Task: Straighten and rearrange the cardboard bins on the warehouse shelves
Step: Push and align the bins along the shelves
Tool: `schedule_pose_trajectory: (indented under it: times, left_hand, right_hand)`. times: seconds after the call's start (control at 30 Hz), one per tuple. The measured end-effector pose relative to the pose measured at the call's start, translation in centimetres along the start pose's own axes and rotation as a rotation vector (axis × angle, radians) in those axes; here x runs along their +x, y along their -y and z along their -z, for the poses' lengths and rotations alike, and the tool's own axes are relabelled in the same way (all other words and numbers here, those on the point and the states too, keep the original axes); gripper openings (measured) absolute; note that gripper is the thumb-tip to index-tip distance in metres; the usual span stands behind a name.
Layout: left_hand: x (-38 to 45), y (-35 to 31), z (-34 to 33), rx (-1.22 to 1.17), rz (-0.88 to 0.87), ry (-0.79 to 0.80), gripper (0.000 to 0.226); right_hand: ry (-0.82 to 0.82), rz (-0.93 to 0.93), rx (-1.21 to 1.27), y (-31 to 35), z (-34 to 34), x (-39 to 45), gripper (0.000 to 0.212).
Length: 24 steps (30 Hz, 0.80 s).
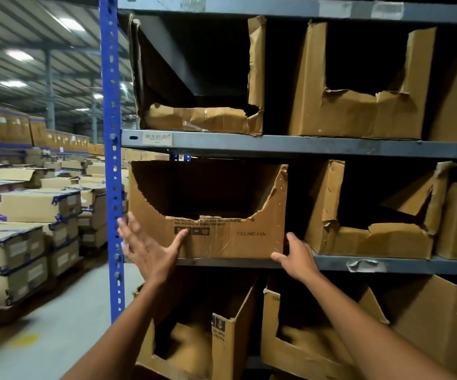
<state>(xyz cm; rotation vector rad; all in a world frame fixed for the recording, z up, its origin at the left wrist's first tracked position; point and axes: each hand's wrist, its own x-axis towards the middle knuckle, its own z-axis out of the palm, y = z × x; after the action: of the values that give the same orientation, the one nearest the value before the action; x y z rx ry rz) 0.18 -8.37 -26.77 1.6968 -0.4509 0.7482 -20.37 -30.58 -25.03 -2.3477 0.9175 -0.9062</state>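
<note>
A cardboard bin marked CEILING FAN, with a cut-out front, stands at the left end of the middle shelf. My left hand lies against its lower left corner, fingers straight along the side and thumb on the front face. My right hand is at its lower right corner, thumb at the bottom edge and fingers reaching round the right side. A torn bin stands to its right, a little apart. Two ragged bins sit on the upper shelf.
A blue upright post bounds the rack on the left. Further bins stand on the lower shelf under my arms. Stacks of taped cartons fill the floor to the left, with a grey aisle between.
</note>
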Motion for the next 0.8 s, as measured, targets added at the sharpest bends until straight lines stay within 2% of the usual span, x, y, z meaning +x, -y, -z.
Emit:
schedule_pose_trajectory:
  times: [0.1,0.23,0.33,0.57,0.73,0.8]
  left_hand:
    - [1.0,0.6,0.5,-0.157,0.075,0.005,0.112]
    - [2.4,2.7,1.4,-0.07,0.073,0.242,0.078]
    - [3.7,4.1,1.7,0.024,0.087,0.312,0.059]
    - [4.9,5.6,1.6,0.093,0.045,0.408,0.051]
    - [4.7,5.8,1.8,0.011,0.074,0.428,0.051]
    - [4.2,6.1,2.0,0.02,0.038,0.442,0.044]
  right_hand:
    - [0.041,0.01,0.011,0.1,0.0,0.9,0.046]
    - [0.058,-0.021,0.062,-0.7,-0.6,2.0,0.043]
    - [-0.009,-0.019,0.065,-1.2,-1.1,2.5,0.037]
    - [-0.108,0.032,0.128,-1.9,-2.3,2.4,0.022]
    - [-0.039,0.06,0.085,-2.6,-0.6,3.2,0.026]
    - [-0.014,0.051,0.051,-3.0,-0.6,3.6,0.027]
